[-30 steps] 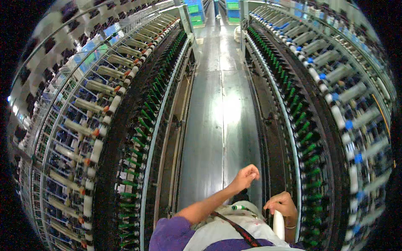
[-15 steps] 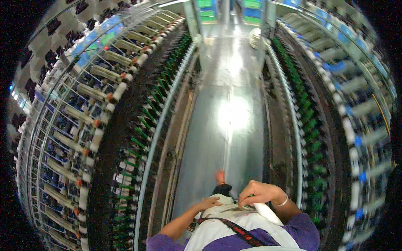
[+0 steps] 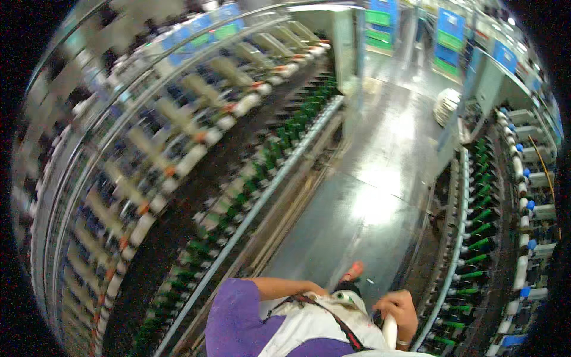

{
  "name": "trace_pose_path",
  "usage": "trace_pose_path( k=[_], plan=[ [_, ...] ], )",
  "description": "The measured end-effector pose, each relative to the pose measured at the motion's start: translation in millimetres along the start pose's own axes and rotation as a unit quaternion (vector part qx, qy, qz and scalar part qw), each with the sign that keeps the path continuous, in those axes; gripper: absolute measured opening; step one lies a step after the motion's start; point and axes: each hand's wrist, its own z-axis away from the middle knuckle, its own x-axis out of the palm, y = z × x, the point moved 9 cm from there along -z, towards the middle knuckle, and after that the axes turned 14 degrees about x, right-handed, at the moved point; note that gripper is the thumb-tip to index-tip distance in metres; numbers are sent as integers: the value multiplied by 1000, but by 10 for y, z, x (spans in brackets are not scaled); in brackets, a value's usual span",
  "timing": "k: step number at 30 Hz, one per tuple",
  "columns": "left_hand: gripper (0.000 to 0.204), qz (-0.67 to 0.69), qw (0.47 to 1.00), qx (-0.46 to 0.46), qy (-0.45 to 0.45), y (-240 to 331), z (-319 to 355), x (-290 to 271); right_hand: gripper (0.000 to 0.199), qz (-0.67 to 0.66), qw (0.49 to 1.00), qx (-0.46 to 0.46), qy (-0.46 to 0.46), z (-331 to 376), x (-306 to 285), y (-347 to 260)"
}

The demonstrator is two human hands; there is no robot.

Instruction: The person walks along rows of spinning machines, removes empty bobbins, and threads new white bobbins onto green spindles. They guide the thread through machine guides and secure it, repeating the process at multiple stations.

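Note:
My left hand (image 3: 316, 290) is at the front opening of a white apron (image 3: 297, 324), its fingers mostly hidden by the cloth. Just beside it, a small white and green round piece (image 3: 341, 296) shows at the opening. My right hand (image 3: 398, 309) is raised at the apron's right side, its fingers curled in; whatever they hold, if anything, is too small or blurred to name. A smooth white spindle-shaped piece (image 3: 389, 331) stands against the apron next to my right wrist. A dark strap (image 3: 342, 327) with red marks crosses the apron.
Spinning frames with rows of green bobbins (image 3: 276, 146) line the left side, more green bobbins (image 3: 476, 229) the right. A pale rail (image 3: 262, 202) edges the left row. The grey aisle floor (image 3: 333, 208) runs ahead to a white bundle (image 3: 446, 106) and blue-green crates (image 3: 449, 41).
The view has swung left, bringing the left machine closer. My left hand has moved in to the apron opening; my right hand has dropped lower beside the white spindle-shaped piece.

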Motion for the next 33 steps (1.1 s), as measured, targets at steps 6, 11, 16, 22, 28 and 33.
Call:
trace_pose_path(
  k=[6, 11, 16, 22, 28, 33],
  plan=[
    [46, 217, 941, -116, 231, 1408, -424, -2061, 19, 39, 996, -40, -70, -1598, -1942, -820],
    [46, -125, 967, -99, 196, 2628, -664, -3891, 18, 79, 961, -130, -230, -3006, -2920, -1414],
    [49, -199, 901, 2, 386, 3607, -1065, -6037, 19, 73, 962, -106, -241, -4454, -4120, -1594],
    [63, -286, 931, 55, 218, 4555, -2687, -8479, 15, 93, 992, -77, -39, -5589, -6480, -2116],
    [61, -414, 894, 23, -170, 4305, -4484, -9685, 11, 86, 934, -5, 348, -6570, -8759, -1855],
    [41, -466, 879, 76, -59, 4618, -5285, -11753, 16, 181, 817, -90, 540, -7890, -10400, -1946]
  ],
)
